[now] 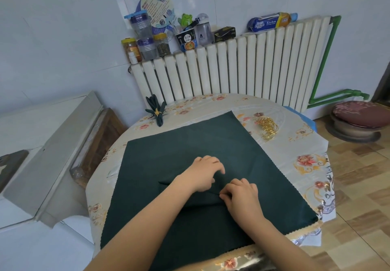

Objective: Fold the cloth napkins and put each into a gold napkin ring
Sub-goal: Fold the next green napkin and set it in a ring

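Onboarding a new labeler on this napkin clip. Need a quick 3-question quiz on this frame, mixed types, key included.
1. True or false: one finished napkin already sits in a gold ring.
2. The loose gold rings lie on which side of the flat green napkin? A) its left B) its right C) on top of it
3. What are the left hand and right hand working on?

Key: 1 true. 2 B. 3 a fold in the flat green napkin, near its middle.
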The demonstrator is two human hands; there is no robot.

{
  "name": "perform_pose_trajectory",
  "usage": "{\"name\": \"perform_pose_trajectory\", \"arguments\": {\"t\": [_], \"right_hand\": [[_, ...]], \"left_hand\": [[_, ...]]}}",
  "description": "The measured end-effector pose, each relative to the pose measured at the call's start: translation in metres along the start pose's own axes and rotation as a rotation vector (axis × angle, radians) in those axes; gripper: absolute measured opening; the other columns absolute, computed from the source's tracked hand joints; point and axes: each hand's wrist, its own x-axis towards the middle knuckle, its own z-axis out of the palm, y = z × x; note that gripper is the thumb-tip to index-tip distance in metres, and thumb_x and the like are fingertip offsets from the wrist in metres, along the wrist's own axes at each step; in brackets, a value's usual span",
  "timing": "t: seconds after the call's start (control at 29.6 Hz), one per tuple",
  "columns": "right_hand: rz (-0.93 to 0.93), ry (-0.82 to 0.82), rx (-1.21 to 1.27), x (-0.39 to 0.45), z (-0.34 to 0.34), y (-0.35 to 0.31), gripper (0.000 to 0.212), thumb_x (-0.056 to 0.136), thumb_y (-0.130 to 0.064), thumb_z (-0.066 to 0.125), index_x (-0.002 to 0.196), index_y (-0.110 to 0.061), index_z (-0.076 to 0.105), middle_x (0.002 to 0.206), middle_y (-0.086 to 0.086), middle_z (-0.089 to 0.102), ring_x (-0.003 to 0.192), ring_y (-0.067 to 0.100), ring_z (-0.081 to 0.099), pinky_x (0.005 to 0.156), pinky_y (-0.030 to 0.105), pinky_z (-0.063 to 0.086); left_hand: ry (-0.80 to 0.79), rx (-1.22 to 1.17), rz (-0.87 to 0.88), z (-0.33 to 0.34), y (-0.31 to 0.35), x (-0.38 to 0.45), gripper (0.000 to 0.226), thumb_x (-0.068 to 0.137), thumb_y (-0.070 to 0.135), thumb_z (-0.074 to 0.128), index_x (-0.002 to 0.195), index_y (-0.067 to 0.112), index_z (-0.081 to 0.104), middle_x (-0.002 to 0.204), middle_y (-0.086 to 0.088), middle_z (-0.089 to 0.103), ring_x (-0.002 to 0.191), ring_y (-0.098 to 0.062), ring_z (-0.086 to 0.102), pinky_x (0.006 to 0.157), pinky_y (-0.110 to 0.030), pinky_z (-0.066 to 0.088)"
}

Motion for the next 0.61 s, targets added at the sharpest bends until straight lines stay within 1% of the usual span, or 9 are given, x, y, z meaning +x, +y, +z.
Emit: {"name": "perform_pose_trajectory", "arguments": {"t": [0.07,0.14,0.24,0.3,0.37,0.44,0.51,0.54,0.61], "right_hand": [[-0.007,-0.006,0.006,0.002,0.001,0.001,0.018,0.093,-0.031,0.052,0.098,-0.028,0.070,0.098,-0.011,0.060,0.098,0.013,0.046,0.077,0.027,0.020],[0.024,-0.023,0.022,0.004,-0.002,0.001,0.017,0.093,-0.032,0.054,0.097,-0.030,0.070,0.096,-0.011,0.060,0.097,0.012,0.047,0.077,0.026,0.019],[0.027,0.022,0.062,0.004,-0.001,0.001,0.008,0.086,-0.028,0.064,0.085,-0.028,0.072,0.085,-0.009,0.061,0.089,0.014,0.052,0.076,0.027,0.021],[0.044,0.048,0.078,0.003,0.001,0.001,0.003,0.081,-0.024,0.070,0.078,-0.026,0.071,0.077,-0.008,0.061,0.082,0.017,0.055,0.075,0.028,0.024],[0.037,0.068,0.075,0.002,0.001,0.001,0.002,0.080,-0.025,0.070,0.082,-0.024,0.069,0.080,-0.009,0.062,0.083,0.017,0.056,0.076,0.028,0.024],[0.038,0.101,0.082,0.001,0.001,0.002,0.010,0.082,-0.027,0.069,0.090,-0.023,0.063,0.085,-0.010,0.060,0.086,0.015,0.055,0.078,0.026,0.024],[0.038,0.138,0.068,0.000,0.000,0.002,0.019,0.081,-0.028,0.069,0.094,-0.022,0.057,0.091,-0.010,0.055,0.086,0.014,0.054,0.078,0.025,0.025],[0.052,0.139,0.059,-0.001,-0.001,0.002,0.023,0.079,-0.028,0.071,0.095,-0.022,0.056,0.092,-0.010,0.054,0.085,0.014,0.055,0.078,0.025,0.026],[0.063,0.129,0.048,-0.003,0.001,0.002,0.031,0.070,-0.026,0.080,0.093,-0.022,0.060,0.089,-0.008,0.057,0.077,0.014,0.058,0.075,0.025,0.031]], "left_hand": [[-0.118,0.083,0.029,-0.002,-0.003,0.018,0.040,0.086,0.012,0.063,0.123,0.023,0.052,0.131,0.001,0.047,0.128,-0.018,0.035,0.107,-0.034,0.020],[-0.193,0.129,0.030,-0.005,-0.005,0.033,0.041,0.081,0.019,0.071,0.118,0.023,0.053,0.121,0.001,0.051,0.119,-0.020,0.041,0.105,-0.034,0.022],[-0.277,0.215,0.026,-0.009,-0.006,0.045,0.040,0.079,0.029,0.074,0.114,0.023,0.055,0.115,0.000,0.054,0.113,-0.021,0.044,0.102,-0.034,0.026],[-0.275,0.299,0.050,-0.011,-0.006,0.045,0.038,0.081,0.036,0.071,0.113,0.021,0.058,0.115,-0.002,0.056,0.111,-0.021,0.046,0.099,-0.033,0.028],[-0.199,0.296,0.071,-0.013,-0.007,0.037,0.034,0.083,0.037,0.069,0.110,0.019,0.061,0.113,-0.003,0.055,0.109,-0.022,0.047,0.095,-0.031,0.030],[-0.075,0.229,0.079,-0.011,-0.009,0.021,0.028,0.085,0.034,0.065,0.107,0.017,0.060,0.113,-0.002,0.054,0.108,-0.019,0.046,0.092,-0.029,0.031],[0.075,0.192,0.081,-0.002,-0.012,0.002,0.017,0.088,0.030,0.059,0.101,0.018,0.057,0.108,0.001,0.058,0.105,-0.017,0.048,0.089,-0.027,0.030],[0.147,0.176,0.081,0.004,-0.015,-0.007,0.013,0.090,0.029,0.055,0.099,0.020,0.056,0.106,0.004,0.059,0.103,-0.017,0.049,0.088,-0.026,0.029],[0.257,0.102,0.072,0.019,-0.021,-0.025,0.013,0.093,0.026,0.049,0.102,0.021,0.057,0.107,0.008,0.062,0.105,-0.014,0.050,0.089,-0.023,0.025]]}}
